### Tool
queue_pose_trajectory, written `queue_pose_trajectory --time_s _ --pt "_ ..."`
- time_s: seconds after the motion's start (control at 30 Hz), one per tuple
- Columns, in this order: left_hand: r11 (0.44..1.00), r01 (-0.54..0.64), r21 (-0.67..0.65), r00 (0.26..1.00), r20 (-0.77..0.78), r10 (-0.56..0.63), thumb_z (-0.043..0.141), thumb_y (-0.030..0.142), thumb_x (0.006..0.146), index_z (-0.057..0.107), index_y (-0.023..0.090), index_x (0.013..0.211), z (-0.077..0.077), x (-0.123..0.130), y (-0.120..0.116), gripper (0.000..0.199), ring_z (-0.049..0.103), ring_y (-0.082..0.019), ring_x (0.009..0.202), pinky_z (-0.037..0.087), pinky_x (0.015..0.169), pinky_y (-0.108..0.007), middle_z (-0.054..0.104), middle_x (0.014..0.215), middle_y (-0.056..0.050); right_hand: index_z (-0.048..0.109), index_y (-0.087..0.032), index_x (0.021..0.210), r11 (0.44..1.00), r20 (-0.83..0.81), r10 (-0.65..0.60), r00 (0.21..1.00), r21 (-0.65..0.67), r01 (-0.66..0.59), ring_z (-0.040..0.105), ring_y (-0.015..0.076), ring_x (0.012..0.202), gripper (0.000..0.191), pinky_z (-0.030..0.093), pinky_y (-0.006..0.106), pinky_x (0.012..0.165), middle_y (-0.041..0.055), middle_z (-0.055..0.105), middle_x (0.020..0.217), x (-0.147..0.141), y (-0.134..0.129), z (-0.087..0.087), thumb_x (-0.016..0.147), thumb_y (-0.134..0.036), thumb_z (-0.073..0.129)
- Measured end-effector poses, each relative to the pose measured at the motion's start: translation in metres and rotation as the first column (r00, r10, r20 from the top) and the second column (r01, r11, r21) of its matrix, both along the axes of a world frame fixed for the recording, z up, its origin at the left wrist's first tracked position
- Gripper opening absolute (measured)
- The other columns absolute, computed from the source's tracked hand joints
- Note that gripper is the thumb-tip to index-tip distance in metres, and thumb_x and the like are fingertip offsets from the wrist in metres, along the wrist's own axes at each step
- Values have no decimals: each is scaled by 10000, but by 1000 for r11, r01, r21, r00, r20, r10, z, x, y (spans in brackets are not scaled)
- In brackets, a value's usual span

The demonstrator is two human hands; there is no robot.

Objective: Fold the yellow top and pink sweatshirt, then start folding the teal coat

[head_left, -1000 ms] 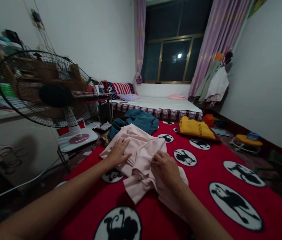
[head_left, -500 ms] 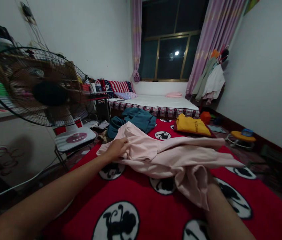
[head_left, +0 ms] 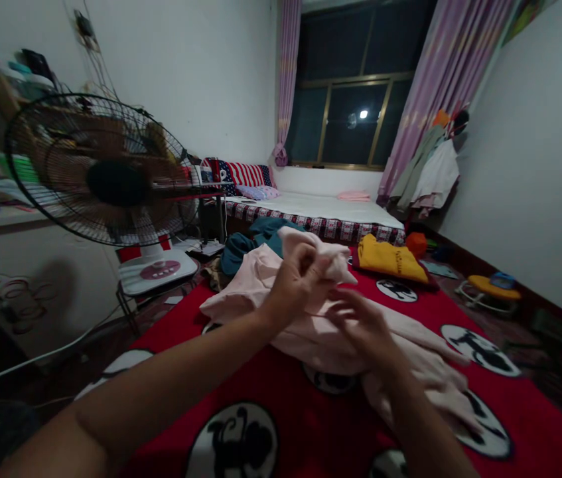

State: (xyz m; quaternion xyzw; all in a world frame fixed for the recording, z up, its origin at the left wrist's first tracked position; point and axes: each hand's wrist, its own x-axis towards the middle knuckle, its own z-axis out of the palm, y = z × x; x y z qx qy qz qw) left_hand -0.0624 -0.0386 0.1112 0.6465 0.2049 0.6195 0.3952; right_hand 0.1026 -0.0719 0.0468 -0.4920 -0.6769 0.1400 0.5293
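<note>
A pale pink garment (head_left: 320, 338) lies loosely spread over a red blanket (head_left: 310, 428) with round white patches and black figures. My left hand (head_left: 298, 279) is closed around a bunched end of its cloth, raised above the rest. Just to the right, my right hand (head_left: 360, 325) reaches toward that raised part, fingers apart and slightly curled over the garment. Whether its fingertips touch the cloth I cannot tell. Behind the garment sits a heap of dark teal clothing (head_left: 241, 249). Folded yellow clothing (head_left: 393, 259) rests on the blanket's far right.
A black-caged fan (head_left: 116, 182) stands at the left, near a white-topped chair (head_left: 158, 272). Beyond the blanket is a bed (head_left: 320, 204) beneath a window. An orange-topped stool (head_left: 490, 287) stands on the right, and clothes (head_left: 434, 172) hang by the curtain.
My right hand has come out from under the garment and moved left. My left hand has moved right and up, lifting a bunched piece of cloth. The view has shifted slightly left.
</note>
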Motion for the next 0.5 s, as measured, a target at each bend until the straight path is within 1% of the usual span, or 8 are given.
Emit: queue_pose_trajectory --time_s 0.07,0.1,0.17,0.23,0.3,0.37,0.43,0.5 --pt "993 117 15 985 -129 -114 607 373 858 495 173 777 -6 15 -20 243 488 -97 669 415 600 -203 474 718 25 657 -216 1051 980 386 137 912 -186 -68 640 276 889 450 496 396 766 77 704 988 -32 -2 -25 656 -420 729" --pt "990 142 13 978 -159 -138 600 370 863 496 173 778 -9 18 -24 238 480 -96 663 408 599 -205 470 714 27 645 -207 1100 982 518 119 847 -188 -23 619 303 957 507 482 417 803 100 686 1074 -44 -3 -36 637 -389 747" --pt "995 100 14 983 -156 -97 591 363 867 512 171 793 -11 17 -22 221 496 -104 690 414 629 -213 493 738 20 640 -203 1122 985 691 56 721 -158 75 583 313 1034 412 460 419 828 119 652 1156 -59 -3 -52 718 -282 677" --pt "999 -29 16 995 -97 31 594 368 858 533 168 813 -9 7 -5 214 527 -119 738 426 671 -224 532 778 5 670 -216 1034 982 750 32 661 -148 121 599 269 986 284 455 363 785 102 675 1069 -62 -2 -55 796 -154 528" --pt "983 -183 14 983 -26 183 603 385 843 546 166 830 -4 -10 21 226 549 -132 770 435 703 -233 564 810 -6 682 -229 924 985 715 47 697 -150 88 616 222 905 309 445 307 744 73 689 939 -56 -2 -47 795 -83 443" --pt "942 -333 32 943 21 332 606 402 834 547 166 844 4 -34 51 243 554 -132 762 439 712 -236 576 814 -5 673 -232 902 996 569 38 821 -88 15 615 206 910 296 441 292 774 52 688 937 -41 -8 -34 774 -87 449" --pt "852 -516 88 856 86 509 606 398 835 540 163 861 11 -64 78 246 555 -129 779 443 744 -235 579 830 -1 667 -232 922 1000 314 21 949 14 -27 613 203 923 259 447 298 807 36 686 968 -20 -22 -19 777 -127 480" --pt "728 -675 122 737 157 657 595 365 852 530 150 898 13 -98 97 230 558 -124 832 445 803 -239 595 894 -11 663 -230 945 989 -40 -83 996 116 88 616 198 871 204 467 304 772 26 681 946 5 -41 -7 815 -203 509"
